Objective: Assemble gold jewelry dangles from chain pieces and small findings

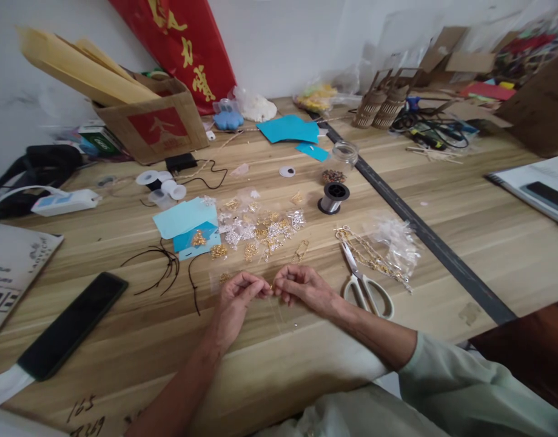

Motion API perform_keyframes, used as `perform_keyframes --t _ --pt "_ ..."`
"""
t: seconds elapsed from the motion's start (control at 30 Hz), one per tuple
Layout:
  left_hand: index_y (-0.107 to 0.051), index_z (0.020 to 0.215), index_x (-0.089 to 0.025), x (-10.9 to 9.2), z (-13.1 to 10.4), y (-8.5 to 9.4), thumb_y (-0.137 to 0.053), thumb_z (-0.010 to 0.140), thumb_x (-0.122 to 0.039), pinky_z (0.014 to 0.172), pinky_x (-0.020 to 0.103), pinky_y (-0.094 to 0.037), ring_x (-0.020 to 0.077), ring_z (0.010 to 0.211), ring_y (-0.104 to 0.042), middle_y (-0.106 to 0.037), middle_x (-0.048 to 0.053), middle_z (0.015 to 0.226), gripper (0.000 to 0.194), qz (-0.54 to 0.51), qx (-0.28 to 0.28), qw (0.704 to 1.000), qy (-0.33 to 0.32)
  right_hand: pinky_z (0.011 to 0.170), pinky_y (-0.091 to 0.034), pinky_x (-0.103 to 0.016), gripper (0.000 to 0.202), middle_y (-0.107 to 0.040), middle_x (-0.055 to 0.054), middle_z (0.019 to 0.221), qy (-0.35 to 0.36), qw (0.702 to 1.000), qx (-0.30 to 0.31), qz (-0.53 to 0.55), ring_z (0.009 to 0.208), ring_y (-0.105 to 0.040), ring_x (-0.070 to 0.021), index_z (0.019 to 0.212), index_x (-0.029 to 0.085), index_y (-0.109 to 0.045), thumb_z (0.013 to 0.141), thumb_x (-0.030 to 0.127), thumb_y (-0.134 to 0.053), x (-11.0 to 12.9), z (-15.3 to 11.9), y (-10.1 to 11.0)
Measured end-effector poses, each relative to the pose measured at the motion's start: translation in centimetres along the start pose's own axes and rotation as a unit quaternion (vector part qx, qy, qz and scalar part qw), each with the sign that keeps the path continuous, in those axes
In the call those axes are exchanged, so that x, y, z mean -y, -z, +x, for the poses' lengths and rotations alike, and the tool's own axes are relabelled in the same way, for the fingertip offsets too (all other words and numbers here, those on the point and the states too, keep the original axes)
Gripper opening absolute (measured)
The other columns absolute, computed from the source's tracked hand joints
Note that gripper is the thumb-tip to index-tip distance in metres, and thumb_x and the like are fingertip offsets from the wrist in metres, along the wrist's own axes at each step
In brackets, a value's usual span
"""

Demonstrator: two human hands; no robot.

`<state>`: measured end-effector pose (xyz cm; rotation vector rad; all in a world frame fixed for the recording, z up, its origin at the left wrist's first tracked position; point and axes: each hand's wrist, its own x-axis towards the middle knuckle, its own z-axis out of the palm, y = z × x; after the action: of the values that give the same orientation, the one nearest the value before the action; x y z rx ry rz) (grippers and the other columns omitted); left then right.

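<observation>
My left hand (239, 298) and my right hand (304, 286) meet above the near part of the table, fingertips pinched. Between them shows a tiny gold-coloured piece (272, 287), too small to name. Thin clear thread (279, 312) hangs below the fingers. Just beyond my hands spread gold and silver jewellery findings (261, 230), some in small clear bags. A gold safety-pin-like piece (301, 250) lies close to my right hand. Scissors (366, 290) with pale handles rest to the right, partly open, beside gold chains (374, 258).
A wire spool (334, 198) and a glass jar (344, 159) stand beyond the findings. Blue cards (187, 218) and black cords (163, 267) lie left of them. A phone (72, 325) is at far left. A dark strip (410, 221) crosses the wooden table.
</observation>
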<state>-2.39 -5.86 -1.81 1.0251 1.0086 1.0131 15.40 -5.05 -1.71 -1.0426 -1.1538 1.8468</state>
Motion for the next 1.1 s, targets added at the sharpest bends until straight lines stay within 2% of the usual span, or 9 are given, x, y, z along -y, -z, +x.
perform_keyframes --t 0.17,0.33,0.5,0.73,0.93,1.1 --pt "-0.065 0.069 -0.015 -0.05 0.16 -0.13 -0.067 0.076 -0.023 0.065 0.024 -0.047 0.0135 0.067 -0.060 -0.068 0.002 0.070 0.010 -0.040 0.000 0.999 0.004 0.046 -0.045 -0.017 0.028 -0.061 -0.001 0.070 0.003 1.000 0.004 -0.007 0.053 -0.053 -0.0060 0.083 0.013 -0.060 0.074 0.037 -0.069 0.19 -0.07 -0.13" --pt "-0.065 0.069 -0.015 -0.15 0.04 -0.11 -0.067 0.076 -0.021 0.066 0.024 -0.047 0.0136 0.068 -0.060 -0.068 0.002 0.071 0.009 -0.037 0.012 0.999 0.009 0.047 -0.045 -0.017 0.027 -0.062 0.000 0.071 0.001 1.000 0.008 -0.008 0.053 -0.053 -0.0059 0.084 0.013 -0.060 0.071 0.034 -0.071 0.49 -0.26 -0.30" --pt "-0.065 0.069 -0.015 -0.21 -0.06 -0.22 -0.068 0.074 -0.020 0.065 0.024 -0.047 0.0136 0.068 -0.060 -0.067 0.002 0.071 0.008 -0.031 0.014 0.999 0.011 0.046 -0.043 -0.016 0.026 -0.064 -0.001 0.073 0.021 0.999 0.018 -0.021 0.052 -0.053 -0.0055 0.082 0.013 -0.061 0.072 0.036 -0.071 0.32 -0.28 -0.30" --pt "-0.065 0.068 -0.015 -0.20 -0.09 -0.34 -0.071 0.072 -0.023 0.065 0.026 -0.048 0.0141 0.066 -0.061 -0.068 0.002 0.070 0.011 -0.054 0.012 0.998 0.029 0.047 -0.043 -0.017 0.030 -0.057 0.001 0.066 0.043 0.998 0.023 -0.048 0.052 -0.051 -0.0060 0.077 0.014 -0.057 0.076 0.043 -0.066 0.00 -0.35 -0.13" --pt "-0.065 0.066 -0.015 -0.40 -0.05 -0.35 -0.074 0.069 -0.027 0.065 0.025 -0.047 0.0137 0.065 -0.061 -0.069 0.002 0.067 0.015 -0.087 -0.001 0.995 0.058 0.045 -0.042 -0.017 0.033 -0.053 0.003 0.062 0.034 0.998 -0.009 -0.045 0.051 -0.050 -0.0065 0.078 0.015 -0.053 0.078 0.047 -0.062 0.15 -0.33 -0.08" --pt "-0.064 0.066 -0.014 -0.54 0.05 -0.44 -0.074 0.067 -0.025 0.064 0.025 -0.046 0.0135 0.065 -0.061 -0.068 0.002 0.067 0.015 -0.109 -0.006 0.992 0.060 0.047 -0.042 -0.018 0.035 -0.056 0.000 0.072 0.039 0.998 0.001 -0.048 0.055 -0.051 -0.0067 0.088 0.014 -0.054 0.076 0.045 -0.065 0.67 -0.48 -0.20"
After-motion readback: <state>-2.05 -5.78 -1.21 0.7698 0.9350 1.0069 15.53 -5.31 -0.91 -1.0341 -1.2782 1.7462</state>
